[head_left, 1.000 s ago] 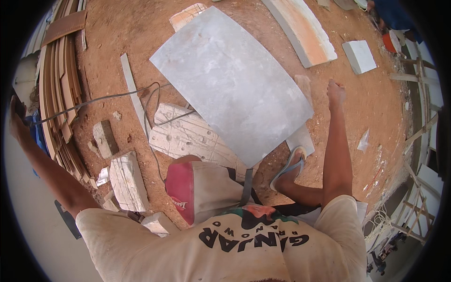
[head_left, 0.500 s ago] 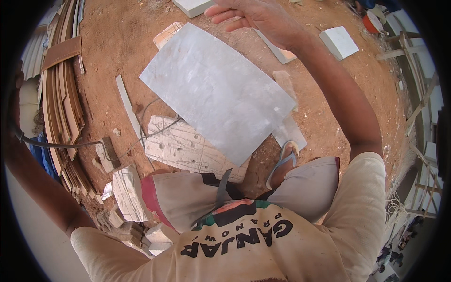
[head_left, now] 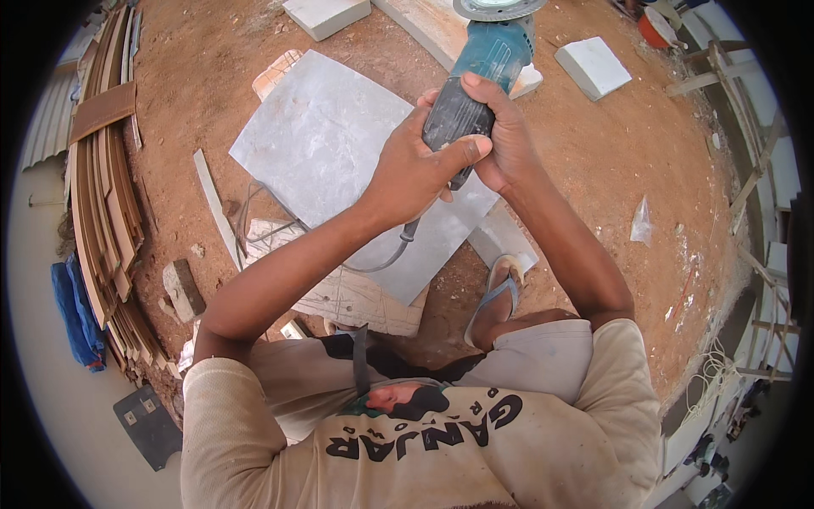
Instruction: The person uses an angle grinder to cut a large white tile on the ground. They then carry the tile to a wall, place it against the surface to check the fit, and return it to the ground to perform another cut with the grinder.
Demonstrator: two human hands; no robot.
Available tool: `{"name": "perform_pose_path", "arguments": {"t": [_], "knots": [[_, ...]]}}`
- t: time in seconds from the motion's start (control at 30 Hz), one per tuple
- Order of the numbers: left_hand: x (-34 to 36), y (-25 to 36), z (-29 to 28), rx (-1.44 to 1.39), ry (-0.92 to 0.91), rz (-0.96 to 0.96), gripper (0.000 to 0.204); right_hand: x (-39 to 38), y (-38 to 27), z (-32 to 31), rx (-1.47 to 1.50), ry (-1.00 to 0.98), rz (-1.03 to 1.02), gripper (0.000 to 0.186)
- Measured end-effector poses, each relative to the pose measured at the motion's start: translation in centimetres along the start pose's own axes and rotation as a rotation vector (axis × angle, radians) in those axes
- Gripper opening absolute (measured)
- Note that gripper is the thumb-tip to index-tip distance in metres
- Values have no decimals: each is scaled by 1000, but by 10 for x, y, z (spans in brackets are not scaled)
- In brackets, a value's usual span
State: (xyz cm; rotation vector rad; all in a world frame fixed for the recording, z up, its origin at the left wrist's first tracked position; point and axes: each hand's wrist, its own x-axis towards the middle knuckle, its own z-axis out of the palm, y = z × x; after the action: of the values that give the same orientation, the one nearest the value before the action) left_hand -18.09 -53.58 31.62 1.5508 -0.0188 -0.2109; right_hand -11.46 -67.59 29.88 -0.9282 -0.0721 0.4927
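An angle grinder (head_left: 493, 55) with a teal body and black rear handle is held out ahead of me, over the right part of a grey tile (head_left: 314, 140). My left hand (head_left: 411, 165) is closed round the handle from the left. My right hand (head_left: 506, 136) grips it from the right, thumb along the top. The grinder's disc (head_left: 498, 7) is cut off by the upper edge of the picture. A dark cord (head_left: 398, 254) runs from the handle's end across the tile. Under the tile's near side lies a pale, pitted slab (head_left: 352, 297).
White blocks (head_left: 598, 68) lie on the dirt at the far side. Long boards (head_left: 106, 195) are stacked at left, beside a blue bundle (head_left: 76, 314). A narrow strip (head_left: 216, 208) lies left of the tile. My sandalled foot (head_left: 496, 305) is near the tile's lower right corner.
My left hand has come in from the far left, bringing the grinder into view. My right hand, stretched out beyond the tile before, has drawn nearer and closed on the handle.
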Motion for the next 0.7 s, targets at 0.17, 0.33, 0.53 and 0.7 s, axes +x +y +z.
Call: {"name": "perform_pose_path", "arguments": {"t": [0.17,0.33,0.53,0.7], "knots": [[2,-91,4,-281,-312,-164,83,-18,-21,-48,-144,21,-20,56],[-22,-106,40,-389,-455,-240,68,-32,-34,-81,-199,113,-111,58],[-11,-117,105,-75,-194,-71,36,-23,-28,-116,-188,289,-69,45],[8,-131,134,40,8,-136,28,-19,-27,-137,-324,269,-49,41]]}}
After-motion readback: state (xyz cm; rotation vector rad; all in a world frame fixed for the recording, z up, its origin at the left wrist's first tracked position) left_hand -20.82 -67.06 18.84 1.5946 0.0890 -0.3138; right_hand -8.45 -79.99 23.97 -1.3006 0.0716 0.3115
